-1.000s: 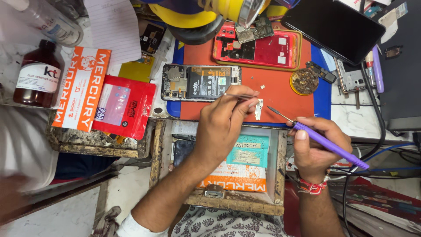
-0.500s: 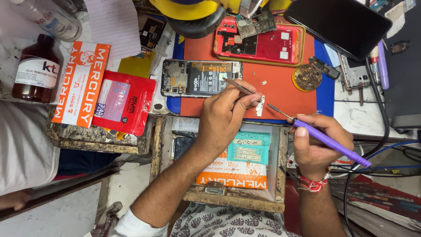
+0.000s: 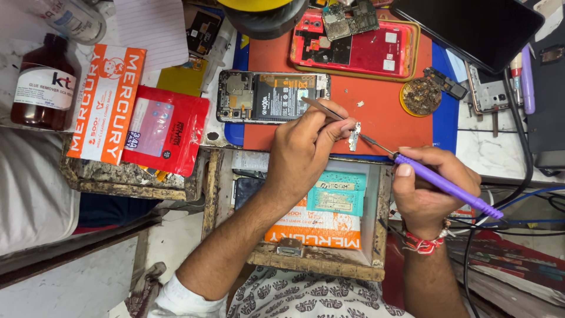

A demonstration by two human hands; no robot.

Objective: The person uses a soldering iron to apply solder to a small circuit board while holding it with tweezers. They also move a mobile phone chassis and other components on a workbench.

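My left hand (image 3: 303,147) grips thin metal tweezers (image 3: 321,107) whose tips reach toward the opened phone (image 3: 271,97), which lies back-off on the orange mat (image 3: 382,100). My right hand (image 3: 426,185) holds a purple-handled soldering iron (image 3: 447,188). Its metal tip touches a small silver metal part (image 3: 354,136) that stands on the mat next to my left fingers.
A red phone frame with a circuit board (image 3: 353,41) lies at the mat's far side, a dark screen (image 3: 471,26) to its right. A brass cleaning pad (image 3: 421,97), an orange box (image 3: 109,103), a red pouch (image 3: 162,132), a brown bottle (image 3: 44,82) and an open wooden drawer (image 3: 306,200) surround the mat.
The view has shifted slightly. My left hand has moved a little with the tweezers near the small metal part; the right hand keeps the iron's tip on it.
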